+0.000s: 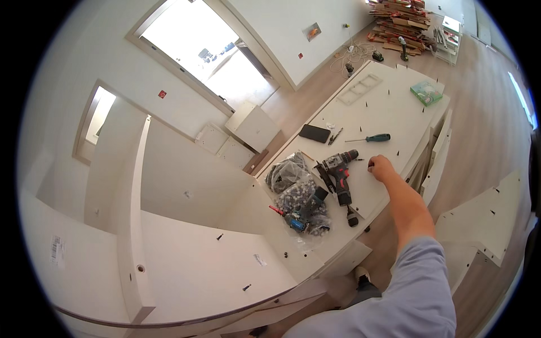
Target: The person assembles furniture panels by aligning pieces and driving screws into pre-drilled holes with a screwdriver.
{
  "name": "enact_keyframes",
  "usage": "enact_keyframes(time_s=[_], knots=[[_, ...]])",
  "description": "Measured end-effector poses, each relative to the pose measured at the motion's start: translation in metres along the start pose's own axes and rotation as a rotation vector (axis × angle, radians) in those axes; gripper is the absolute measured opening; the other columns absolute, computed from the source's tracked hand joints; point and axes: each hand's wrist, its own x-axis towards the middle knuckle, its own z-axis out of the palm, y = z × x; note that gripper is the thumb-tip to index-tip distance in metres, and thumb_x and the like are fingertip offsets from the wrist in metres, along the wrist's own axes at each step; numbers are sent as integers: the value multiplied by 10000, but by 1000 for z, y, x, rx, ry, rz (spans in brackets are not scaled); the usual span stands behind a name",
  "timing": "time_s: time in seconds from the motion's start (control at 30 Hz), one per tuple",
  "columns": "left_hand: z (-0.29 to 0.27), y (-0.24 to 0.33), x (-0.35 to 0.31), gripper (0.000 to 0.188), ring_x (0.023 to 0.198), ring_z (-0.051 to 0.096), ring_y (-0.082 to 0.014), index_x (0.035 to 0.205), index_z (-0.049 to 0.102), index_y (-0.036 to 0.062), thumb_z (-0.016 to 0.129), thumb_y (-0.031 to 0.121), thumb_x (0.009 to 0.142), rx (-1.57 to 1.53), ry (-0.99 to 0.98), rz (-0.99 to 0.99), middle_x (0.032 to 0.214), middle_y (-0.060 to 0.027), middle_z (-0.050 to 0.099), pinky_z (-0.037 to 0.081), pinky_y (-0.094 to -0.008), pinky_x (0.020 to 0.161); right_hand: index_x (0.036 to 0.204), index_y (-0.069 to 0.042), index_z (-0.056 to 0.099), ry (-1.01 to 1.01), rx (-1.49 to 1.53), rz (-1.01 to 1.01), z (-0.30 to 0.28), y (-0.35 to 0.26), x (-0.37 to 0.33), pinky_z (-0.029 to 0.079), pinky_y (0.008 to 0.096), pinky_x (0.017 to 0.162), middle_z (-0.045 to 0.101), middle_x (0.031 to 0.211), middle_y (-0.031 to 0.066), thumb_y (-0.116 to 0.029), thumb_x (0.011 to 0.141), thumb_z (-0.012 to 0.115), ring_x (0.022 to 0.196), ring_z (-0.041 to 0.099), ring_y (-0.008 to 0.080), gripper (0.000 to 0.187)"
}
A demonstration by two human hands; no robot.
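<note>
My right hand [381, 169] is over the white panel with its fingers curled together. Whatever they hold, if anything, is hidden or too small to name. Just left of it lies a grey and black cordless drill [337, 173] with red accents, its chuck toward the hand. A screwdriver [376, 138] with a green handle lies beyond the hand. Several dark screws or pins [389, 92] stand on the white panel [349, 121]. Left of the drill are clear plastic bags of small fittings [298, 197], with a blue and black tool [296, 223] on them. My left hand is out of view.
A black phone [314, 133] and a green box [426, 93] rest on the panel. At left stands a partly built white cabinet [208, 256] with an upright divider [135, 225]. More white panels [479, 217] are at right. Stacked cardboard [399, 25] and cables [356, 52] lie farther off.
</note>
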Motion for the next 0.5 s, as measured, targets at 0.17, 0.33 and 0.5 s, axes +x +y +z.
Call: enact_keyframes(time_s=[0.17,0.33,0.5], knots=[[10,32,38,316,1125,710,-248,1274,692,15,648,202,1023,-152,-139,222,1177,-126,751,540,-361,994,1041,-52,761,-527,274,-108,-64,-66,-57,611,355,714,688,1086,101,-120,871,801,920,714,209,187],[8,120,71,496,1258,642,-301,1402,585,44,497,413,1083,-860,-562,175,1373,-134,657,506,-467,1083,1043,-56,738,-842,248,-912,-95,-189,-183,530,437,910,658,1095,131,-156,863,791,1077,644,327,212],[2,199,69,609,1254,634,-318,1490,474,70,284,516,1122,-1474,-1025,46,1403,-140,626,505,-496,1093,1120,-71,636,-971,186,-1162,-48,-237,-279,551,458,884,610,1174,163,-137,897,682,1057,655,377,237]])
